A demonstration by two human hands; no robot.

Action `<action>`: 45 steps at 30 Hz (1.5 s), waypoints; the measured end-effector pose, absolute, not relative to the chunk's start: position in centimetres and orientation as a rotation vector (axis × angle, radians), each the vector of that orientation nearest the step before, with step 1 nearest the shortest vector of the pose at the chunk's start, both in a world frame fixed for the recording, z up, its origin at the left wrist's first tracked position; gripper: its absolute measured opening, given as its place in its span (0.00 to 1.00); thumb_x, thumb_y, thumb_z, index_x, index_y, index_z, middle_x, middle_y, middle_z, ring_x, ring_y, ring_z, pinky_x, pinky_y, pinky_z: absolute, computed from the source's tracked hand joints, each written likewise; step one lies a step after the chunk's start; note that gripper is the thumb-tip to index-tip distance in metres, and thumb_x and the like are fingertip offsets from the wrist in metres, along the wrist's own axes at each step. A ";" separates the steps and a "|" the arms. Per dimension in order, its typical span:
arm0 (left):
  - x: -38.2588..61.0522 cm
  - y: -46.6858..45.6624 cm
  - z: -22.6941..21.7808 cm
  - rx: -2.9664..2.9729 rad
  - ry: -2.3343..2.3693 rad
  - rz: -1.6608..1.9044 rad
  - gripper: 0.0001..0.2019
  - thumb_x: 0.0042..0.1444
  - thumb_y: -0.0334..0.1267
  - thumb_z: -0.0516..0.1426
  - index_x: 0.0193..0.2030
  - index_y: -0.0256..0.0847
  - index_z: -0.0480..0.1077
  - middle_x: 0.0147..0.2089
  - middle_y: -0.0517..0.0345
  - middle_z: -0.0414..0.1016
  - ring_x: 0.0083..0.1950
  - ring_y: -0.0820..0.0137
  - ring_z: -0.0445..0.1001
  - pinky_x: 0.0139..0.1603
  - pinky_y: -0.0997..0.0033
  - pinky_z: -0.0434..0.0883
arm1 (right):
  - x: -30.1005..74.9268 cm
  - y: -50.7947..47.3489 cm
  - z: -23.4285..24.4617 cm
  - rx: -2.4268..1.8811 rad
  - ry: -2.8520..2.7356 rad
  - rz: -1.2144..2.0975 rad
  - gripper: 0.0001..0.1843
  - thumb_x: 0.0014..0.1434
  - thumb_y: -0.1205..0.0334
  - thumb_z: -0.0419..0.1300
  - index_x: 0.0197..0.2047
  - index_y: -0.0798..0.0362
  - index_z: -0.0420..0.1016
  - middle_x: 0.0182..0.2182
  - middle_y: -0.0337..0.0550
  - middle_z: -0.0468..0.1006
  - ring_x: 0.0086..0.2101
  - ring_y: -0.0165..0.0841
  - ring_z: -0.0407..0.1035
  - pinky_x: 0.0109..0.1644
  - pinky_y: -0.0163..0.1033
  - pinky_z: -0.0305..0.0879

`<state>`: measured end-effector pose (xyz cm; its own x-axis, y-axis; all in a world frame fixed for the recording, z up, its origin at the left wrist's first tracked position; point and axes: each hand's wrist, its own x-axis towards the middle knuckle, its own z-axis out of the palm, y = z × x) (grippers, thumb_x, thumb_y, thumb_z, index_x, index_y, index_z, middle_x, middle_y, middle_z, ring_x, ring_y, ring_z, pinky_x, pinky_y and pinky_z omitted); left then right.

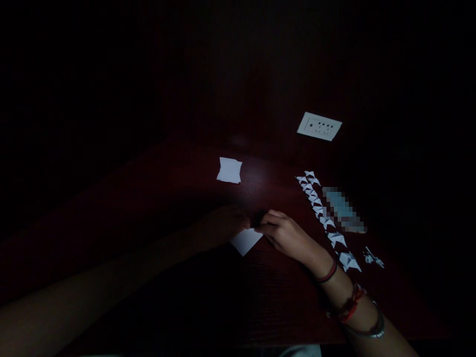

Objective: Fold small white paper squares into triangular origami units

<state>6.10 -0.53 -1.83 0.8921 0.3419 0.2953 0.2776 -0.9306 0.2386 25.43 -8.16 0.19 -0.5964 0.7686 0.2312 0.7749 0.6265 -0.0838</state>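
The right hand (286,235) has its fingers curled and pinched on the upper edge of a small white paper sheet (245,241) lying near the middle of the dark wooden tabletop (156,198). The left hand (223,225) meets it on the same sheet, but it is too dim to tell its grip. Toward the right edge runs a row of folded white paper pieces (327,220), apparently finished. A flat white paper square (229,170) farther back looks unfolded, so work seems to remain.
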 end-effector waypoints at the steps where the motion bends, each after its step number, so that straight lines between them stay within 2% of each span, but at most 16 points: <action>1: 6.1 -0.5 -1.9 2.873 0.471 0.493 0.08 0.57 0.30 0.50 0.36 0.38 0.69 0.38 0.56 0.69 0.40 0.70 0.66 0.43 0.71 0.62 | 25.4 -8.2 0.2 -1.262 -2.612 -0.044 0.13 0.57 0.73 0.49 0.39 0.54 0.74 0.33 0.45 0.70 0.36 0.34 0.61 0.42 0.39 0.60; 11: 5.6 0.0 -2.3 2.999 0.350 0.508 0.09 0.57 0.27 0.49 0.38 0.37 0.69 0.40 0.54 0.69 0.40 0.70 0.67 0.42 0.72 0.63 | 25.6 -8.3 0.4 -1.285 -2.629 -0.022 0.13 0.58 0.72 0.50 0.40 0.55 0.73 0.34 0.44 0.70 0.37 0.32 0.61 0.43 0.37 0.60; 18: 5.4 0.3 -2.1 3.182 0.258 0.467 0.11 0.55 0.28 0.52 0.44 0.41 0.68 0.40 0.56 0.70 0.41 0.68 0.67 0.41 0.70 0.63 | 25.5 -8.2 0.3 -1.273 -2.659 -0.050 0.15 0.58 0.71 0.51 0.46 0.51 0.71 0.32 0.43 0.69 0.35 0.32 0.61 0.42 0.37 0.60; 22: 5.2 0.5 -2.0 3.204 0.139 0.512 0.12 0.55 0.28 0.52 0.44 0.42 0.68 0.41 0.56 0.71 0.43 0.68 0.67 0.41 0.70 0.62 | 25.5 -8.1 0.2 -1.270 -2.662 -0.044 0.14 0.57 0.70 0.52 0.44 0.52 0.72 0.32 0.43 0.69 0.35 0.32 0.61 0.43 0.38 0.60; 30: 4.5 0.4 -1.8 3.157 0.207 0.517 0.14 0.53 0.28 0.53 0.46 0.45 0.68 0.44 0.57 0.69 0.45 0.68 0.66 0.42 0.70 0.61 | 26.6 -8.2 0.3 -1.257 -2.628 0.040 0.11 0.55 0.71 0.53 0.37 0.53 0.75 0.33 0.42 0.71 0.37 0.31 0.64 0.47 0.39 0.59; 33: 4.3 0.5 -1.8 3.142 0.244 0.487 0.16 0.52 0.27 0.53 0.47 0.46 0.68 0.45 0.58 0.68 0.44 0.69 0.66 0.42 0.71 0.62 | 27.1 -8.3 0.4 -1.274 -2.617 0.084 0.11 0.54 0.72 0.53 0.36 0.52 0.75 0.32 0.42 0.71 0.36 0.31 0.64 0.45 0.38 0.60; 38: 4.2 0.4 -1.7 3.137 0.241 0.486 0.17 0.54 0.27 0.51 0.48 0.47 0.67 0.45 0.57 0.68 0.45 0.68 0.66 0.43 0.70 0.63 | 27.6 -8.4 0.8 -1.271 -2.642 0.131 0.14 0.52 0.74 0.54 0.39 0.52 0.75 0.31 0.41 0.72 0.35 0.30 0.64 0.42 0.36 0.61; 45: 4.1 0.4 -1.5 3.088 0.265 0.458 0.17 0.54 0.27 0.50 0.49 0.48 0.67 0.47 0.58 0.67 0.47 0.68 0.65 0.45 0.70 0.63 | 28.7 -8.5 1.4 -1.315 -2.621 0.129 0.13 0.48 0.76 0.54 0.33 0.53 0.76 0.28 0.40 0.72 0.33 0.31 0.65 0.40 0.36 0.61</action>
<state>4.10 0.39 -1.52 0.9430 0.1677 0.2873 0.1652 -0.9857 0.0332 28.70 -8.51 1.39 -0.5813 0.8008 0.1442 0.7829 0.5987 -0.1693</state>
